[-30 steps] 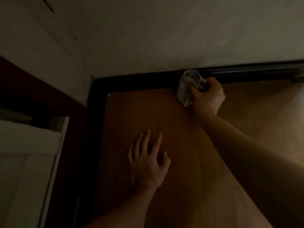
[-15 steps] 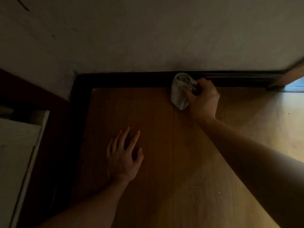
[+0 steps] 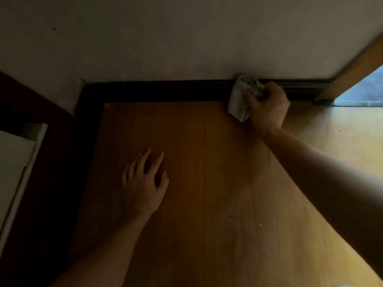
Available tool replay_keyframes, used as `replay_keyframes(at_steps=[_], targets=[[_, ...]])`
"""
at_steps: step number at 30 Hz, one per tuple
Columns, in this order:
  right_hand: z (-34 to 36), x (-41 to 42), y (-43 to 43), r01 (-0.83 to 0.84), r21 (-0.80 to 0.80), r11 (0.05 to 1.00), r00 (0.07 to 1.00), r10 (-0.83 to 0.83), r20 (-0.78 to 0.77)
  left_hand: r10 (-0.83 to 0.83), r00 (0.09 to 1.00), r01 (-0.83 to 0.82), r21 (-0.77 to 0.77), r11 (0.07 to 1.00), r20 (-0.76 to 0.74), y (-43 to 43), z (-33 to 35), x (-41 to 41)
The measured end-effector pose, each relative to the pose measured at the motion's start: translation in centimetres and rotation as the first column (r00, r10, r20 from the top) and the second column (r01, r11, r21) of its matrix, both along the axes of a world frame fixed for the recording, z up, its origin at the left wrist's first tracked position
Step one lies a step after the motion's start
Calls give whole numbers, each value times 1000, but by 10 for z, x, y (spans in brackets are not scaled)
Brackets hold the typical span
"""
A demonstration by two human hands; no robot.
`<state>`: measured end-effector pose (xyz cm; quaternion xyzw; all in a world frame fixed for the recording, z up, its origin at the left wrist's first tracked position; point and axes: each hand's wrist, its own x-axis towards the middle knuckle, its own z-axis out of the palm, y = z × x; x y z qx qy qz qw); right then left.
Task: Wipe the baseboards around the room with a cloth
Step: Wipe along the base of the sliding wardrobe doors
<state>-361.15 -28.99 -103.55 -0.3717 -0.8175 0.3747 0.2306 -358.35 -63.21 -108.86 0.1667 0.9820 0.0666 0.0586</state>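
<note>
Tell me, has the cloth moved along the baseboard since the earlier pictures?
Yes. The cloth, gripped by the right hand, has slid right along the baseboard, away from the corner and toward the wooden frame.

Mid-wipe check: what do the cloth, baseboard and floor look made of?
Cloth: soft pale fabric, possibly cotton; it bunches and folds in the right hand. Baseboard: dark, probably stained or painted wood, with lengthwise grooves; too dim to confirm. Floor: orange-brown wood or laminate planks, smooth with slight sheen, straight seams showing.
</note>
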Motion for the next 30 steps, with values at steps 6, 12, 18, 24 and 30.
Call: replay_keyframes(at_steps=[6,12,18,24,30], targets=[[13,-12,-25,-81,-2,997,997,81,-16,-144,990,143,116,983,0,78,12,9],[8,-15,-24,-120,37,992,992,121,-42,-158,986,162,122,979,-48,119,-1,22],[-5,10,20,-10,83,997,1000,12,-20,-164,985,168,87,982,-55,123,-6,23],[-14,0,5,-40,72,997,998,43,-40,-156,986,162,110,981,-64,120,-7,21],[-12,0,17,-81,81,993,994,87,-64,-148,984,160,118,980,-100,121,-13,20]])
